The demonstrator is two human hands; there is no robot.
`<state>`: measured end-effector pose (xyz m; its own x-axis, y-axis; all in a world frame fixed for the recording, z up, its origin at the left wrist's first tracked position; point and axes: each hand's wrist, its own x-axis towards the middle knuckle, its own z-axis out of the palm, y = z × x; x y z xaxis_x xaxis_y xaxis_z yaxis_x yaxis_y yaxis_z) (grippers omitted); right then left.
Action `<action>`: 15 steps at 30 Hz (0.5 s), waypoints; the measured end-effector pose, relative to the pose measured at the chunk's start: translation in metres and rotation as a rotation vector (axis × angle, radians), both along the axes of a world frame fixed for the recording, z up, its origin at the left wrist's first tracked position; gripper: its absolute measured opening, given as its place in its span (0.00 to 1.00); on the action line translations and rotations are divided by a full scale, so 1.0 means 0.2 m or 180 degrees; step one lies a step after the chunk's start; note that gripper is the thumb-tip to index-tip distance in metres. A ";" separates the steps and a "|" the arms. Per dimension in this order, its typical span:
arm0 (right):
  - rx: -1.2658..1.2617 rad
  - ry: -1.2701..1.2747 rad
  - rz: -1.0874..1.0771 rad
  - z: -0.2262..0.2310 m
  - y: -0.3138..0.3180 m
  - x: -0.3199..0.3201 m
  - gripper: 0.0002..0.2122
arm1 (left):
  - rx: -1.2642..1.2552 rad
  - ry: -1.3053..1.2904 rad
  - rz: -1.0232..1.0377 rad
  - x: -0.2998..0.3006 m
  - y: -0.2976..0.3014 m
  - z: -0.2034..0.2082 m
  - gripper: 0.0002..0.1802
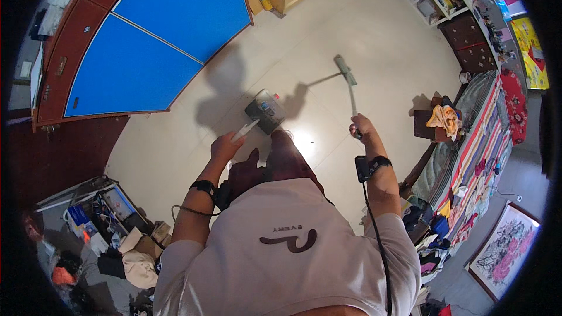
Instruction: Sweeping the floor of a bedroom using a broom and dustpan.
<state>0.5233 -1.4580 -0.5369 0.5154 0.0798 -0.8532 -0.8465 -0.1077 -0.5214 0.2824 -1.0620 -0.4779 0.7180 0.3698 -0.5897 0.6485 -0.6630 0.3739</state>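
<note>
My left hand (225, 147) is closed around the pale handle of a dustpan (266, 118). The pan is boxy, dark at its near side and lighter at the far side, with some mixed bits showing in it; it rests on the floor just ahead of my legs. My right hand (363, 127) grips the end of a slim handle belonging to a broom (345, 70). Its narrow grey-green head is on or close to the floor, ahead and to the right of the pan, apart from it. The bristles are too small to make out.
Blue-topped furniture (170, 29) with a reddish-brown edge stands at left. To the right are a brown box (424, 126) with an orange cloth and a striped bed cover (468, 158). Cluttered boxes (146, 246) lie lower left. A dark speck (312, 142) is on the pale tiles.
</note>
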 end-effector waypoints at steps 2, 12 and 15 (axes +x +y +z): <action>-0.0185 0.0062 0.1017 -0.05 0.02 -0.08 0.08 | 0.0074 0.0054 0.0013 0.00 0.00 -0.03 0.30; 0.0590 0.1147 0.1380 0.55 -0.08 -0.63 0.29 | 0.0183 0.0141 -0.0004 0.05 0.03 -0.04 0.32; 0.0493 0.1067 0.1280 0.71 -0.15 -0.67 0.28 | 0.0569 -0.0348 -0.0045 -0.06 0.03 -0.11 0.31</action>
<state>0.3886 -1.4875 -0.3956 0.1202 0.3523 -0.9281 -0.8770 -0.4004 -0.2656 0.2697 -1.0558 -0.4992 0.7799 0.4510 -0.4339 0.6008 -0.7339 0.3170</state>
